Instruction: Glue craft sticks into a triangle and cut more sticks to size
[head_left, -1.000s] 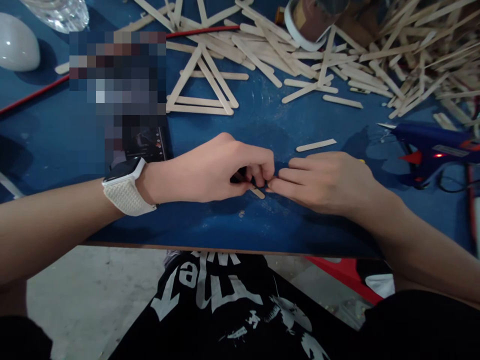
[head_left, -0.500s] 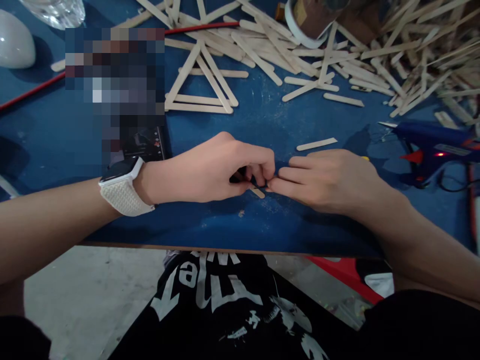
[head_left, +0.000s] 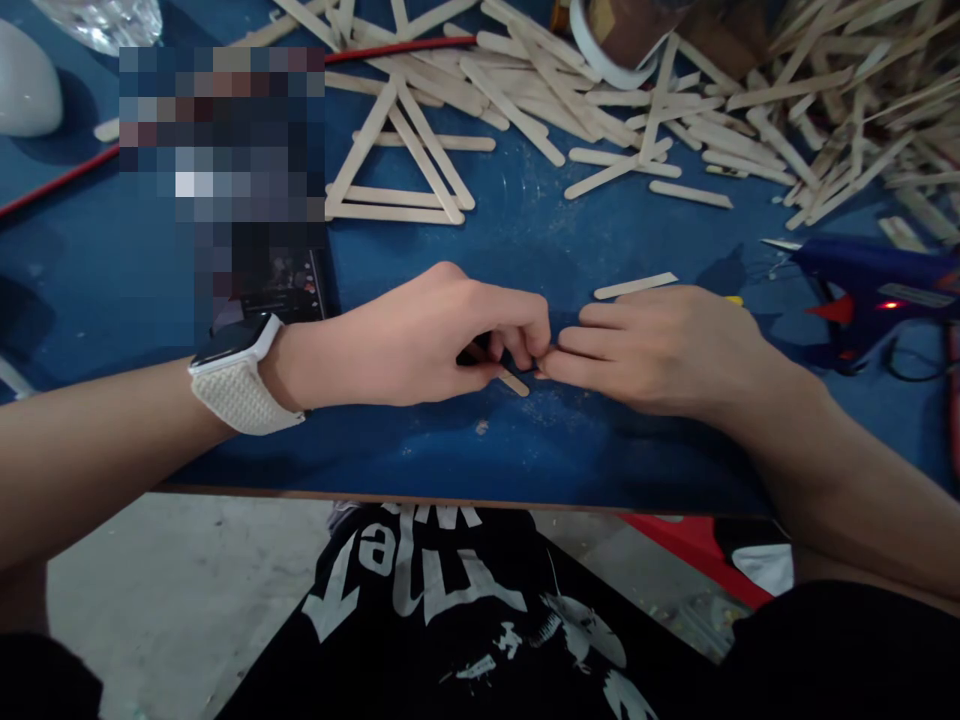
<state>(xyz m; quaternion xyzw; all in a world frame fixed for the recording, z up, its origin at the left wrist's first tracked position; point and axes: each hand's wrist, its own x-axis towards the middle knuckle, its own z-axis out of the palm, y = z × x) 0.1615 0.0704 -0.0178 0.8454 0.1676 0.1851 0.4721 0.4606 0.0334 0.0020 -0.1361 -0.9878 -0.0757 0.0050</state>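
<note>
Head view: left hand and right hand meet fingertip to fingertip, both grips pinched narrow on a small craft stick low over the blue bench. I'd keep steady pressure and both wrists planted. Glue gun sits right of the grip.
</note>
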